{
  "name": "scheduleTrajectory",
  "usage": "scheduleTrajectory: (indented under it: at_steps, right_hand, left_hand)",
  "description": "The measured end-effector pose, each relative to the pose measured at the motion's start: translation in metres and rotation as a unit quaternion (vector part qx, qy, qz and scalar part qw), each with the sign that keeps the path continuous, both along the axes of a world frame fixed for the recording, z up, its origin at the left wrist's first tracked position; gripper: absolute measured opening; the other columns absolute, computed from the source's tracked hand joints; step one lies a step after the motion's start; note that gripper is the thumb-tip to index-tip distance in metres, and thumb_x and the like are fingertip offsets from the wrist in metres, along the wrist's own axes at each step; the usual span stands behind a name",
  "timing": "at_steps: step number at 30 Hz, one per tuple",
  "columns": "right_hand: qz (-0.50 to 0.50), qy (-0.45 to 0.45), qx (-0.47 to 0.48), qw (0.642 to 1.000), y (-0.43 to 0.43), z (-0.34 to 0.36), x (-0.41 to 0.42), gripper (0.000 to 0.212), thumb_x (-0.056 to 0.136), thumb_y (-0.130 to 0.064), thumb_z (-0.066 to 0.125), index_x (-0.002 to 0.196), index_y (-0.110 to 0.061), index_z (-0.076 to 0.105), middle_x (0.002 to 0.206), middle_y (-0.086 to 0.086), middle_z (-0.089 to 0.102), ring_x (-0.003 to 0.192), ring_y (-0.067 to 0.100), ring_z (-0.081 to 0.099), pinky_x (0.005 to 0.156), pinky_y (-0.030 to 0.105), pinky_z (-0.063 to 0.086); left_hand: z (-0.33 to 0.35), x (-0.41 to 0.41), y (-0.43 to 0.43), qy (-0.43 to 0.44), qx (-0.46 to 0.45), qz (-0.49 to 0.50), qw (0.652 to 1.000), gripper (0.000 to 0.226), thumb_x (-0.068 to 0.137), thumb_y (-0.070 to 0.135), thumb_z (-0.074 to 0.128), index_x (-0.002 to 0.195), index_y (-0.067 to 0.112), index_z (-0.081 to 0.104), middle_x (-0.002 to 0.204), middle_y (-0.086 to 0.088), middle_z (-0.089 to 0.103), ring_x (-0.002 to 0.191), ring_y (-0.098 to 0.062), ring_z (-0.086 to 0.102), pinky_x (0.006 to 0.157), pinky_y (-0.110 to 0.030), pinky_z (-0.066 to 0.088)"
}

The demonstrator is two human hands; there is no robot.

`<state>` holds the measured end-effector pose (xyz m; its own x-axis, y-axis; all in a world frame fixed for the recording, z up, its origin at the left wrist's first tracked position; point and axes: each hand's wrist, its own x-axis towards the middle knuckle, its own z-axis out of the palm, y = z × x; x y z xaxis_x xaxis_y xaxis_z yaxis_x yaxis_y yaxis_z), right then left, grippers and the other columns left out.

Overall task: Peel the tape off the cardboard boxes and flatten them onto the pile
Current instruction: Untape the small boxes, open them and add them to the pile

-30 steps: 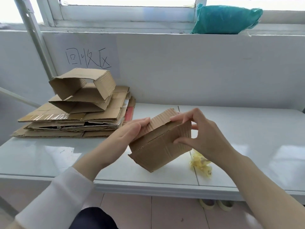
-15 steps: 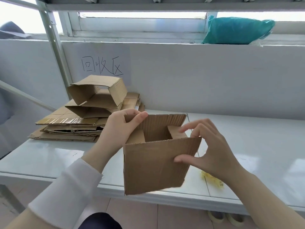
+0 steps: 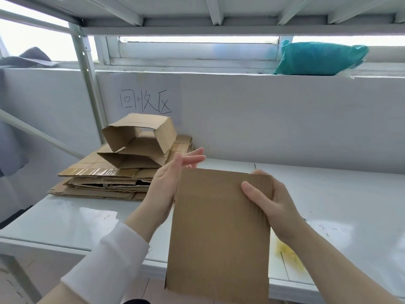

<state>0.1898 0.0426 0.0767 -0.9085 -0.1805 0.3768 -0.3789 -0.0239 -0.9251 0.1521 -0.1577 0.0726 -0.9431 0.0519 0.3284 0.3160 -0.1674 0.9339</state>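
Note:
A brown cardboard box (image 3: 219, 233), pressed flat, stands upright in front of me above the table's front edge. My right hand (image 3: 271, 207) grips its upper right edge, thumb on the near face. My left hand (image 3: 173, 183) lies flat against its left edge, fingers stretched out and apart, pointing away from me. At the back left sits the pile of flattened boxes (image 3: 105, 178), with two half-collapsed boxes (image 3: 140, 139) lying on top. A strip of shiny tape (image 3: 92, 172) runs along one sheet in the pile.
The white table (image 3: 328, 205) runs along a white wall bearing a handwritten paper sign (image 3: 144, 102). A yellow crumpled wad (image 3: 289, 255) lies on the table under my right wrist. A teal bag (image 3: 317, 58) rests on the window ledge. A metal shelf post (image 3: 87, 84) stands behind the pile.
The box was open with its inside showing; it is now pressed flat and stands taller. My left hand has let go of the rim and spread open against the left edge.

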Motion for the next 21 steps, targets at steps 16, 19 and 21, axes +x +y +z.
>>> scheduleTrajectory:
  at_steps: [16,19,21]
  right_hand:
    - [-0.231,0.117,0.049,0.965,-0.003,-0.006,-0.023,0.027,0.071,-0.049,0.058,0.068,-0.027,0.042,0.068,-0.014,0.043,0.070,0.009,0.042,0.065,0.016,0.034]
    - [-0.296,0.159,0.122,0.934,-0.006,-0.011,-0.025,0.030,0.066,-0.059,0.052,0.072,-0.031,0.041,0.079,-0.021,0.044,0.087,0.007,0.042,0.078,0.012,0.034]
    - [-0.317,0.165,0.162,0.920,-0.005,-0.014,-0.026,0.029,0.068,-0.057,0.059,0.079,-0.033,0.047,0.087,-0.019,0.045,0.092,0.004,0.037,0.091,0.025,0.036]
  left_hand:
    - [-0.007,0.011,0.009,0.033,-0.043,0.034,0.998,0.028,0.075,0.034,0.072,0.079,0.025,0.045,0.097,0.011,0.056,0.078,-0.004,0.055,0.067,-0.025,0.050]
    - [-0.009,0.011,0.007,0.000,-0.020,0.014,1.000,0.026,0.081,0.020,0.064,0.085,0.018,0.039,0.125,0.009,0.058,0.102,-0.011,0.061,0.080,-0.032,0.055]
    - [-0.006,0.014,0.005,-0.004,0.008,-0.016,1.000,0.023,0.083,0.017,0.060,0.089,0.017,0.038,0.118,0.001,0.066,0.097,-0.019,0.065,0.076,-0.034,0.057]
